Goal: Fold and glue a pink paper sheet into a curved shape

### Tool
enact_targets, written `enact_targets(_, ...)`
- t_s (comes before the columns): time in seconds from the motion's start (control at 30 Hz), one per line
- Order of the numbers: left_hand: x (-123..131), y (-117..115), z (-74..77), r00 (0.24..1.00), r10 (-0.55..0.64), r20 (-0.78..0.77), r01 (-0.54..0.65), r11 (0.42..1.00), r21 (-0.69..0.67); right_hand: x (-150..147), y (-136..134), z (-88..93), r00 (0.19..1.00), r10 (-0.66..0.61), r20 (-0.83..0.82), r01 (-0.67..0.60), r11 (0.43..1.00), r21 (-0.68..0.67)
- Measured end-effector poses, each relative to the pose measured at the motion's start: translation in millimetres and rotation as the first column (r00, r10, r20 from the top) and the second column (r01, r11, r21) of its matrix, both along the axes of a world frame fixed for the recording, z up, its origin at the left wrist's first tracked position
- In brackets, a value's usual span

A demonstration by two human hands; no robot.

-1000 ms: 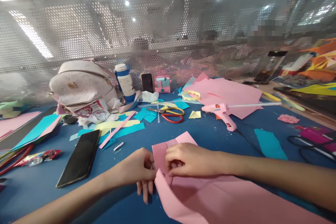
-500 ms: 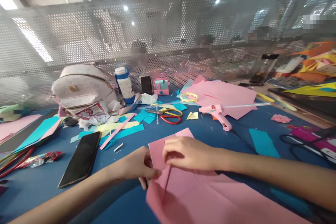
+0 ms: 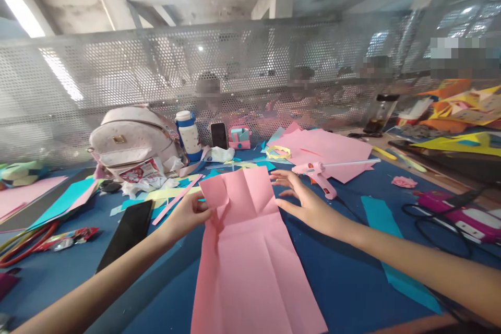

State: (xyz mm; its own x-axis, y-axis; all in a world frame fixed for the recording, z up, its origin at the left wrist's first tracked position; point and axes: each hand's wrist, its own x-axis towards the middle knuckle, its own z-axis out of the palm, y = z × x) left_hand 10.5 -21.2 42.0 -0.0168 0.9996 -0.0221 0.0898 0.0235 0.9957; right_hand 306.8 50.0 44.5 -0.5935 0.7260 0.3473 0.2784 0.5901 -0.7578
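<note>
A long pink paper sheet (image 3: pixel 246 250) with fold creases lies stretched out on the blue table (image 3: pixel 344 276). My left hand (image 3: pixel 188 214) pinches its left edge near the far end, where a small corner is folded over. My right hand (image 3: pixel 305 201) hovers beside the sheet's far right corner with fingers spread, holding nothing.
A black phone (image 3: pixel 127 229) lies left of the sheet. Behind are a pink glue gun (image 3: pixel 319 175), more pink sheets (image 3: pixel 329 146), a white backpack (image 3: pixel 129 138), a bottle (image 3: pixel 188 133) and paper scraps. A teal strip (image 3: pixel 378 214) and scissors (image 3: pixel 438 219) lie right. A perforated metal screen (image 3: pixel 117 78) backs the table.
The folded pink sheet has been opened out to full length and pushed away from me. My right hand let go of it and spread open; the view tilted upward.
</note>
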Motion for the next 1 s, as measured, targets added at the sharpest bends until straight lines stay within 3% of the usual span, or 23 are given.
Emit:
enact_targets(0.17, -6.4, 6.1, -3.0, 0.997, 0.044, 0.061, -0.045, 0.999, 0.016, -5.9, -6.7, 24.7, 0.991, -0.008, -0.137, 0.027, 0.990, 0.136)
enact_targets(0.3, -18.5, 10.3, -8.9, 0.967, 0.164, 0.193, -0.178, 0.982, 0.061, -8.7, -12.8, 37.2, 0.932, -0.053, -0.358, 0.126, 0.974, 0.186)
enact_targets(0.37, -21.5, 12.1, -12.7, 0.933, 0.232, 0.275, -0.263, 0.961, 0.081, -12.0, -14.6, 32.0, 0.882, -0.116, -0.456, 0.202, 0.969, 0.145)
enact_targets(0.43, -19.3, 13.7, -16.6, 0.894, 0.283, 0.348, -0.328, 0.942, 0.076, -18.2, -16.9, 18.8, 0.870, -0.150, -0.470, 0.178, 0.984, 0.016)
enact_targets(0.5, -11.0, 15.1, -20.5, 0.864, 0.306, 0.400, -0.350, 0.936, 0.040, -28.1, -21.3, 0.7, 0.915, -0.100, -0.391, 0.036, 0.985, -0.169)
enact_targets(0.57, 3.1, 16.4, -24.4, 0.851, 0.299, 0.432, -0.324, 0.946, -0.016, -41.5, -27.9, -17.1, 0.956, 0.045, -0.290, -0.129, 0.952, -0.278)
enact_targets(0.7, 39.6, 18.0, -29.3, 0.832, 0.275, 0.482, -0.275, 0.959, -0.072, -72.9, -39.2, -36.1, 0.969, 0.150, -0.198, -0.207, 0.929, -0.307)
enact_targets(0.83, 68.9, 22.0, -28.5, 0.786, 0.299, 0.541, -0.357, 0.934, 0.003, -97.6, -32.4, -33.5, 0.943, 0.064, -0.326, -0.167, 0.939, -0.300)
enact_targets(1.0, 84.4, 31.1, -29.6, 0.768, 0.368, 0.525, -0.434, 0.901, 0.003, -109.5, -11.5, -26.6, 0.883, -0.050, -0.468, -0.083, 0.962, -0.261)
